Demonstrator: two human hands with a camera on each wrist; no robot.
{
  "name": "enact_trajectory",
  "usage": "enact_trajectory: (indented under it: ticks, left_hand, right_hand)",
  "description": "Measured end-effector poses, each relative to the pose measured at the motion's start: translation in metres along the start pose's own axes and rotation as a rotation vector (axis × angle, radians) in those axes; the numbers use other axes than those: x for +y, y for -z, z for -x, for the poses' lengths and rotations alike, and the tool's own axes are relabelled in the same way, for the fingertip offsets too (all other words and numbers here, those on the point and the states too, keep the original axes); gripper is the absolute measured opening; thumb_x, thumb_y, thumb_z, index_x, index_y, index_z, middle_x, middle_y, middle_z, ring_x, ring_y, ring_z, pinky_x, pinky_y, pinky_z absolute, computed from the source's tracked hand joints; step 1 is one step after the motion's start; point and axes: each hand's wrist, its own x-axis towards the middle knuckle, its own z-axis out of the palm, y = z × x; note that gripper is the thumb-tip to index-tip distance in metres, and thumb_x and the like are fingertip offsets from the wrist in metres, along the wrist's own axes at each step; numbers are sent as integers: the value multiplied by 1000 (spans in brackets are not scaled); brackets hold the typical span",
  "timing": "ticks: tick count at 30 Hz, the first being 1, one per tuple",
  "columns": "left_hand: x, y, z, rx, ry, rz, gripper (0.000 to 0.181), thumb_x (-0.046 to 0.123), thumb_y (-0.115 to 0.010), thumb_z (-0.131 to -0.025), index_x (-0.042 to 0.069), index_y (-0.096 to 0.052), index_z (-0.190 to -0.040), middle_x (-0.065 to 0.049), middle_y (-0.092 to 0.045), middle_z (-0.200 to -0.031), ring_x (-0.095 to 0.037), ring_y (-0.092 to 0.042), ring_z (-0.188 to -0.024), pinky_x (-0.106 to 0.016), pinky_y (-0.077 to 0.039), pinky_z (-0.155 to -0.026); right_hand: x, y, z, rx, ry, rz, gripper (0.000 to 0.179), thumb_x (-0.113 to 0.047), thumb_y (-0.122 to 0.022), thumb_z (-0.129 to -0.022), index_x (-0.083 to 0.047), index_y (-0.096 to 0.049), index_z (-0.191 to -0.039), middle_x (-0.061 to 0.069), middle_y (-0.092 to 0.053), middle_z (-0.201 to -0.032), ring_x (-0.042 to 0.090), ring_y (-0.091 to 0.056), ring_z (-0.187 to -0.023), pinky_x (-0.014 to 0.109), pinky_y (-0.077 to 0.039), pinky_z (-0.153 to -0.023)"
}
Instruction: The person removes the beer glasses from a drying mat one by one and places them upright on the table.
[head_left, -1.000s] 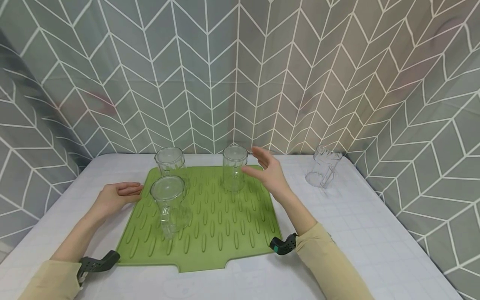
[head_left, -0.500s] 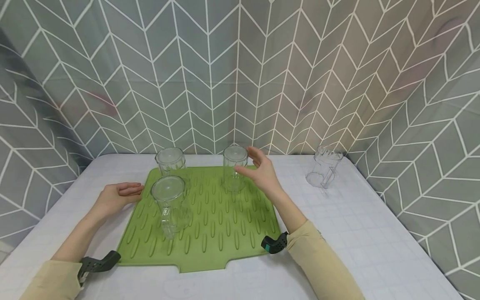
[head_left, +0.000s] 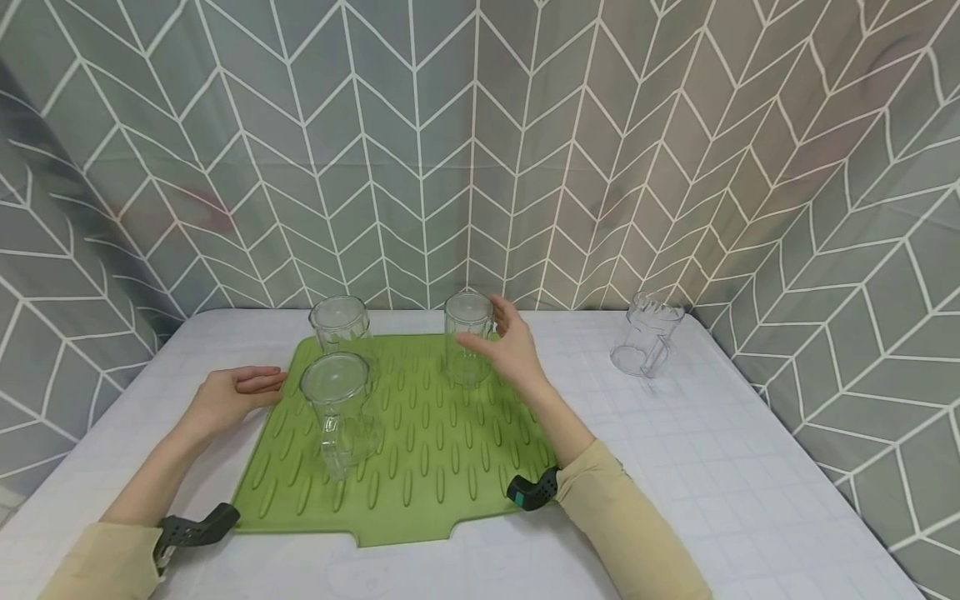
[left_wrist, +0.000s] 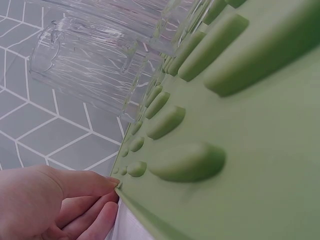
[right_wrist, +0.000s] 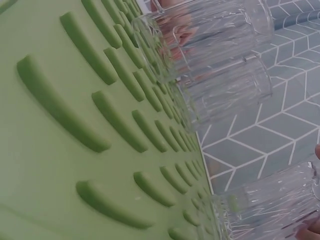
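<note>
My right hand (head_left: pixel 516 346) stands at the right side of a clear glass mug (head_left: pixel 459 367) at the back of a green ribbed drying mat (head_left: pixel 420 517). Its thumb overlaps the mug in the head view, and the fingers are spread apart from the thumb. The right wrist view shows a thumb (right_wrist: pixel 309 233) right by that mug's wall. My left hand (head_left: pixel 225 398) rests at the mat's left edge with fingers extended. In the left wrist view its thumb (left_wrist: pixel 95 183) touches the edge. Two more glass mugs stand on the mat's left part, one in front (head_left: pixel 352 433), one behind (head_left: pixel 341 321).
Another clear glass mug (head_left: pixel 645 337) with a handle stands on the white tablecloth (head_left: pixel 720 467) right of the mat. A grey patterned curtain (head_left: pixel 450 150) closes off the back and sides. The front left mug stands between the two hands.
My right hand has moved left, and its thumb now overlaps the mug at the back of the mat. The left hand and the mugs stay where they were.
</note>
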Motion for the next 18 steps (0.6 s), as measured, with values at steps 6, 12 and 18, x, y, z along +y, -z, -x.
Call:
enact_trajectory:
  ticks: [6, 12, 18]
  left_hand:
    - [-2, 0, 0, 0, -8, -5, 61, 29, -70, -95, -8, -51, -139, -24, -60, -132, -51, -40, -136, -70, -29, -110]
    - [-1, 0, 0, 1, -1, -5, 62, 31, -70, -95, -8, -52, -139, -24, -59, -133, -54, -33, -139, -71, -26, -111]
    - [0, 0, 0, 2, -2, -9, 61, 30, -69, -95, -8, -51, -139, -24, -59, -132, -53, -35, -139, -71, -27, -111]
  right_hand:
    - [3, -7, -3, 27, -15, -9, 93, -25, -83, -82, -7, -30, -155, 17, -38, -157, 31, -36, -146, 41, -29, -123]
    - [4, -11, -4, 55, -17, -13, 92, -26, -85, -80, -8, -33, -154, 15, -41, -156, 31, -39, -144, 44, -30, -122]
    - [8, -12, -4, 53, -40, 10, 93, -32, -85, -80, -12, -34, -155, 13, -44, -155, 34, -42, -141, 49, -33, -119]
